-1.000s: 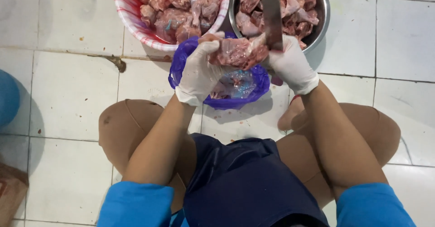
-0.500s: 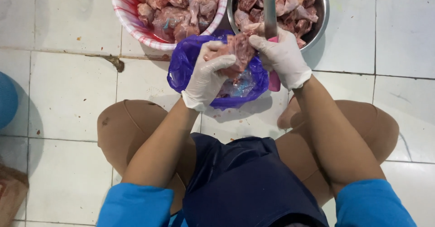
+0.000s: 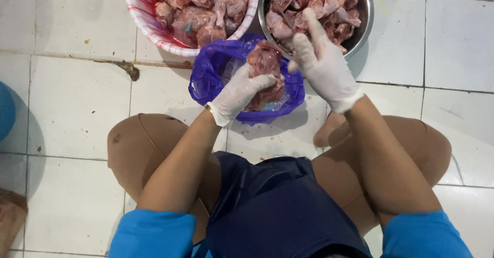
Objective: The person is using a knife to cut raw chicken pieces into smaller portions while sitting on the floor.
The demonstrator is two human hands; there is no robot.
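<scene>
Meat piece (image 3: pixel 265 67) gripped in gloved left hand (image 3: pixel 239 93) over purple bag (image 3: pixel 206 80)
Fingers wrapped tight round it; right hand (image 3: pixel 324 65) open, holding nothing, over steel bowl (image 3: pixel 364 11).

Right hand (image 3: pixel 324 62) lost knife, opened; meat (image 3: pixel 265 70) now left-held only

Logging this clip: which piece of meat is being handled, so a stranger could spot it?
Between the two bowls of raw meat sits a purple plastic bag on the tiled floor. Above it, the gloved left hand grips one reddish meat chunk, the only piece outside the bowls.
</scene>
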